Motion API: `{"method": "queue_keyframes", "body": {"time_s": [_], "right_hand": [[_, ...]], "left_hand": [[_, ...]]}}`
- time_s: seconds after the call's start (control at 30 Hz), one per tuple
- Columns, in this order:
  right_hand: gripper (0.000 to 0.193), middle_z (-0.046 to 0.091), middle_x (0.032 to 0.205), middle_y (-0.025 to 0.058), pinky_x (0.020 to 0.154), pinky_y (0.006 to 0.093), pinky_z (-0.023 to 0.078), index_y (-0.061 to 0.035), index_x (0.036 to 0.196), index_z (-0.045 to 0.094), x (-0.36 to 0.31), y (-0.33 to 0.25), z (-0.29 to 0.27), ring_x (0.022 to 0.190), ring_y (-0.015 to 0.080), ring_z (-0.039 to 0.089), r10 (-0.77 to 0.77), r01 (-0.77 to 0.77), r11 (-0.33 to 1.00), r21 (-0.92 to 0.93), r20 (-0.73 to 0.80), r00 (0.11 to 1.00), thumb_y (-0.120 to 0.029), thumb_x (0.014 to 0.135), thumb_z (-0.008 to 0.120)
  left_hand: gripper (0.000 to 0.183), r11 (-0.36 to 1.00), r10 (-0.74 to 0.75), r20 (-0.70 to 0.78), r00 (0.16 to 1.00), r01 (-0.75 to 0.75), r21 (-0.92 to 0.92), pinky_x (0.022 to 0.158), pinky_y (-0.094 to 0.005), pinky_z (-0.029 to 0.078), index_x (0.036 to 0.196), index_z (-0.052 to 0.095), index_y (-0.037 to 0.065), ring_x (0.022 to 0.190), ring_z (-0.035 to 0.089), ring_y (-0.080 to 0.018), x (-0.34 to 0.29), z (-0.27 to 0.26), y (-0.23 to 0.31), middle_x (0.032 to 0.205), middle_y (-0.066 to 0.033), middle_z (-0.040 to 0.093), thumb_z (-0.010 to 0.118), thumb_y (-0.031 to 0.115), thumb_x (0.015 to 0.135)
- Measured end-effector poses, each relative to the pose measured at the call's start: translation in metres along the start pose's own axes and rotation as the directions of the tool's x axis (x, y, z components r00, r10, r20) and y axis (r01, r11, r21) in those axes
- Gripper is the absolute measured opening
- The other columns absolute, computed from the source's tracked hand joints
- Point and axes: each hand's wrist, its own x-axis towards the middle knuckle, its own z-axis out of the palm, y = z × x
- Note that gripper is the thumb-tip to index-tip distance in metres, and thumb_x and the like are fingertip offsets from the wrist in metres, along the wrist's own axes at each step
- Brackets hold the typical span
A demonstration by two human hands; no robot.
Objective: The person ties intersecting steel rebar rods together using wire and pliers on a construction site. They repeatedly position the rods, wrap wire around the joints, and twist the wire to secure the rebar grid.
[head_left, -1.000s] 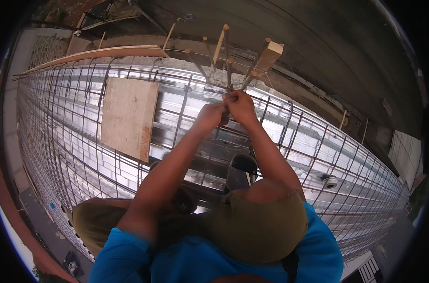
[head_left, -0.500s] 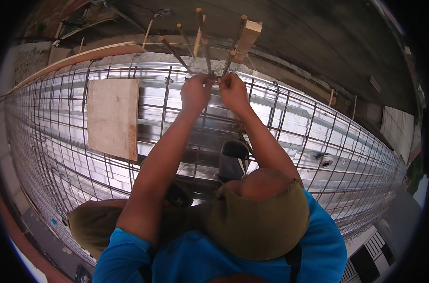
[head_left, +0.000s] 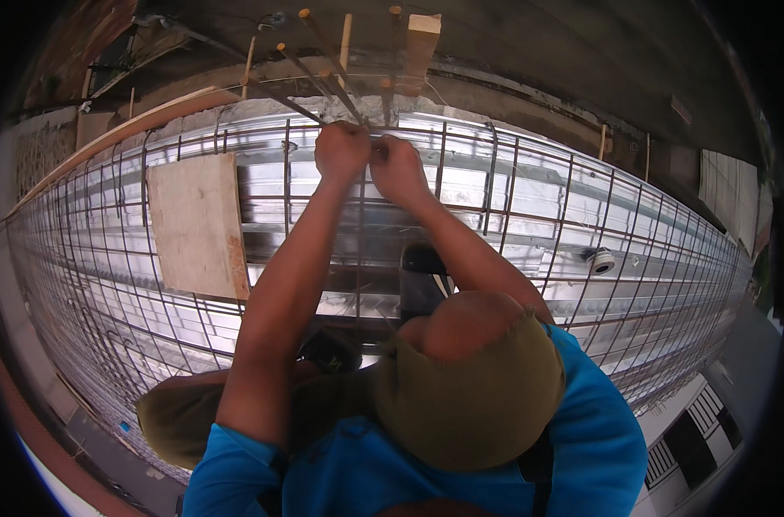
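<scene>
At the far edge of a grid of steel bars point(head_left: 444, 164), both of my arms reach forward. My left hand point(head_left: 341, 148) is closed, its fingers curled at the base of several rusty upright bars point(head_left: 395, 39). Right beside it, my right hand point(head_left: 398, 165) is closed too, thumb and fingers pinched together. Whatever the fingers grip is hidden by the hands or too small to name. Corrugated metal sheeting point(head_left: 461, 183) lies beneath the grid.
A plywood board point(head_left: 198, 226) rests on the grid to the left. To the right sits a small white round fitting point(head_left: 600, 261). A wooden post point(head_left: 422, 47) rises beyond the edge, near a wall. My dark shoe point(head_left: 420, 258) is between my arms.
The view has shifted, so the upright bars and both hands appear farther left. My right hand has drawn closer to my left and its fingers look more curled.
</scene>
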Motion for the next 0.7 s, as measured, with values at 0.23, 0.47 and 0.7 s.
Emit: {"method": "queue_keyframes", "body": {"time_s": [0.23,0.47,0.7], "right_hand": [[0.033,0.077,0.095,0.023,0.075,0.0443,0.058,0.0031,0.128,0.068,-0.018,-0.014,0.031,0.088,0.0307,0.077,0.158,-0.197,0.899,0.39,0.13,0.979,-0.006,0.096,0.063],[0.082,0.065,0.096,0.0083,0.066,0.0356,0.058,-0.0286,0.175,0.011,-0.049,-0.027,0.032,0.076,0.0174,0.066,0.234,-0.57,0.353,0.742,0.519,0.822,-0.005,0.111,0.055],[0.073,0.07,0.102,0.0123,0.079,0.0392,0.059,-0.0162,0.169,0.034,-0.069,-0.009,0.014,0.083,0.0217,0.073,0.073,-0.24,0.884,0.402,0.388,0.919,-0.014,0.104,0.067]], "left_hand": [[0.033,0.993,0.1,0.066,0.993,-0.104,0.053,0.091,-0.0477,0.06,0.106,0.082,0.004,0.1,0.076,-0.0422,-0.009,-0.008,0.016,0.101,-0.0234,0.079,0.065,0.028,0.092],[0.035,0.78,-0.139,0.488,0.862,0.399,-0.482,0.083,-0.039,0.063,0.136,0.069,0.003,0.097,0.073,-0.0257,0.015,-0.035,-0.024,0.115,-0.0123,0.073,0.054,0.021,0.11],[0.051,0.72,-0.173,0.63,0.757,0.533,-0.444,0.073,-0.0317,0.069,0.131,0.063,-0.005,0.085,0.076,-0.0247,0.034,-0.022,-0.035,0.104,-0.0132,0.064,0.071,0.039,0.106]]}}
